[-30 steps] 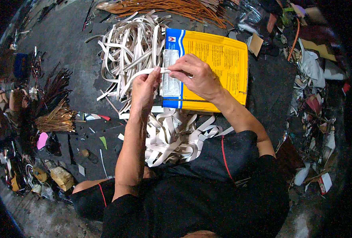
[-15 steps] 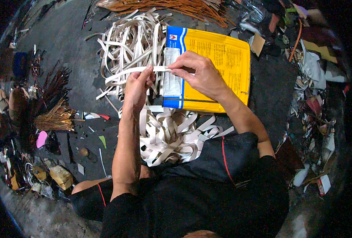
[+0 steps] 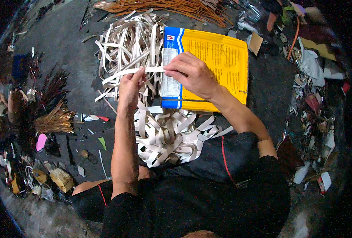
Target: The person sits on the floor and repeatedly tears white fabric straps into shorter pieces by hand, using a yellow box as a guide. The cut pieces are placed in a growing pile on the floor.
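Observation:
A long flat white strip point(image 3: 154, 69) is pulled straight between my two hands. My left hand point(image 3: 131, 85) pinches it between thumb and fingers, beside a tangled heap of white strips point(image 3: 122, 43). At the strip's right end my right hand point(image 3: 194, 75) holds it in a fingertip pinch, above a yellow and blue panel point(image 3: 215, 59). Fixed near the panel's left edge is a whitish pad point(image 3: 170, 89), partly covered by my right fingers. A second, looser pile of white strips point(image 3: 168, 137) lies between the panel and my lap.
A bundle of orange-brown sticks point(image 3: 172, 8) lies at the far edge. To the left is a straw-coloured brush-like bundle point(image 3: 57, 119), with a pink piece point(image 3: 41, 142) near it. Scraps of paper and plastic point(image 3: 313, 99) litter the right side of the dark floor point(image 3: 80, 67).
Both hands stay on the white strip and have shifted slightly left in the picture. The panel and heaps shift slightly too, as the view moves a little.

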The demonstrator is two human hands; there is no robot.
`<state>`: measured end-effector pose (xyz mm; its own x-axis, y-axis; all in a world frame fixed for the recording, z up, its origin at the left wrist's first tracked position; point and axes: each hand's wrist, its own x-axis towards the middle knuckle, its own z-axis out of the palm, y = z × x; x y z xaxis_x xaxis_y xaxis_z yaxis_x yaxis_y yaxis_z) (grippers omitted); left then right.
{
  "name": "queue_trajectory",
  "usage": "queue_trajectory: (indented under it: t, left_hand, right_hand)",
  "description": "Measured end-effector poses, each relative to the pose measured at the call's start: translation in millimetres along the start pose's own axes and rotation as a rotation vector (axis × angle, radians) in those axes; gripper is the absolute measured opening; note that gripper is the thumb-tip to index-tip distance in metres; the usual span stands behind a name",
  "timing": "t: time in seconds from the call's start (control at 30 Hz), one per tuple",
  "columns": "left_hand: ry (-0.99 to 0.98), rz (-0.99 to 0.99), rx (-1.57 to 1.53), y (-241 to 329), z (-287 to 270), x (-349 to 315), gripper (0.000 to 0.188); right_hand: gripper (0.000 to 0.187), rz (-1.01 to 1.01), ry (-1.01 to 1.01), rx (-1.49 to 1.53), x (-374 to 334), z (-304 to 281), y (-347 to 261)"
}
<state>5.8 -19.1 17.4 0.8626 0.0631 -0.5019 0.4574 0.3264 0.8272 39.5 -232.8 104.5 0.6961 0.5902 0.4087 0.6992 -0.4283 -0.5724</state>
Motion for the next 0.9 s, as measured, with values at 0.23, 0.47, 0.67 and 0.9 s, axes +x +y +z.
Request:
queue_trajectory:
  t: [0.23, 0.47, 0.67, 0.9]
  left_hand:
    - [0.002, 0.038, 0.017, 7, -12, 3, 0.025]
    - [-0.012, 0.025, 0.037, 12, -16, 3, 0.025]
    - [0.017, 0.035, 0.084, 19, -19, 2, 0.024]
    - [0.051, -0.028, 0.154, 25, -26, 0, 0.026]
  right_hand:
    - [0.013, -0.037, -0.009, -0.066, -1, -1, 1]
    - [0.012, -0.072, 0.026, -0.128, -5, 1, 0]
    - [0.012, -0.096, 0.027, -0.137, -2, 1, 5]
    - [0.015, -0.08, 0.023, -0.145, -10, -2, 6]
